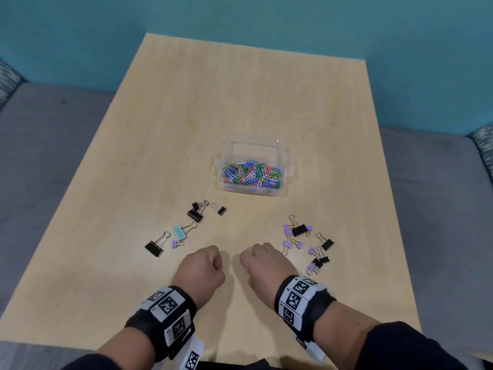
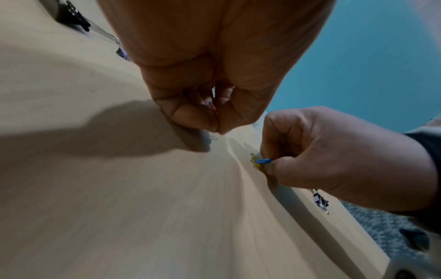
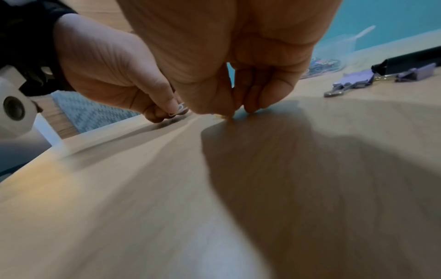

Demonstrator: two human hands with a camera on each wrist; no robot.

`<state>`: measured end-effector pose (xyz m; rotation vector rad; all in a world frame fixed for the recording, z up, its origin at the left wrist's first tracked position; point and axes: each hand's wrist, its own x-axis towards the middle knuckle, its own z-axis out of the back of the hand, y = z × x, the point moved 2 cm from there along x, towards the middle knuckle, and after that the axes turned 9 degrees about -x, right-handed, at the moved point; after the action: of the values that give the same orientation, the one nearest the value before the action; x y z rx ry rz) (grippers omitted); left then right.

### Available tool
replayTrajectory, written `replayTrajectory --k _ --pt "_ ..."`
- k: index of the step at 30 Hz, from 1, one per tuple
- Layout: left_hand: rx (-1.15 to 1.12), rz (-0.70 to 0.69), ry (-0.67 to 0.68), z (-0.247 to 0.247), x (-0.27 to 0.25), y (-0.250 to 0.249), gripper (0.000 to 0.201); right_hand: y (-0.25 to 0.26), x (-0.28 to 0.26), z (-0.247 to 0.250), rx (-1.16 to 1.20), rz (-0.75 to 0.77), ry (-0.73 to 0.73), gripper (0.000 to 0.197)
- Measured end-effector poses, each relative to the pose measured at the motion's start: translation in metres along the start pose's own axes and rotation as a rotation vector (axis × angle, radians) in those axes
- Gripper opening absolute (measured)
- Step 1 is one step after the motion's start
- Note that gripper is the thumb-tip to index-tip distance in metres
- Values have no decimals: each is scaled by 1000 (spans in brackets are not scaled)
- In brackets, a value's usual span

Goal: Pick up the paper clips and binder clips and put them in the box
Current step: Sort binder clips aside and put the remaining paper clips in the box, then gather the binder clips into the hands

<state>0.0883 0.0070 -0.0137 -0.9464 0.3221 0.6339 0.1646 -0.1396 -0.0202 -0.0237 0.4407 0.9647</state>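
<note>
A clear plastic box (image 1: 282, 166) holding many coloured paper clips (image 1: 252, 174) stands mid-table. Near the front edge, both hands are curled with fingertips down on the wood. My left hand (image 1: 213, 264) pinches a pale paper clip (image 3: 180, 109), whose tip pokes out at the thumb side. My right hand (image 1: 250, 259) pinches a blue paper clip (image 2: 263, 161) together with a yellow one (image 2: 254, 163). Black, light blue and purple binder clips (image 1: 180, 233) lie left of the hands. Another scatter of black and purple binder clips (image 1: 298, 229) lies to the right.
The light wooden table (image 1: 240, 102) is bordered by a grey bench (image 1: 40, 156) and a teal wall behind. The box sits beyond the hands, between the two clip groups. The left wrist's camera housing (image 3: 14, 111) shows in the right wrist view.
</note>
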Motion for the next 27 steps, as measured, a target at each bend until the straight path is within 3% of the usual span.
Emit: replayTrajectory --k 4,8,10,15,20,24,27 --pt "-89 17 -43 14 7 -16 12 -14 8 26 134 -116 0 22" --pt "69 -177 -176 48 52 -62 9 -54 38 88 241 -302 -168 7" --pt "121 -260 -226 63 78 -92 9 -71 55 117 254 -365 -248 8" --pt "126 -383 -229 71 108 -136 14 -88 89 141 324 -421 -280 14" --pt "-59 -293 -319 109 96 -83 22 -140 52 126 618 -526 -357 25" --pt "-13 -85 -401 148 66 -1 22 -171 -12 99 476 -605 -233 23" --pt "51 53 -380 156 37 47 26 -162 -54 72 401 -632 -154 16"
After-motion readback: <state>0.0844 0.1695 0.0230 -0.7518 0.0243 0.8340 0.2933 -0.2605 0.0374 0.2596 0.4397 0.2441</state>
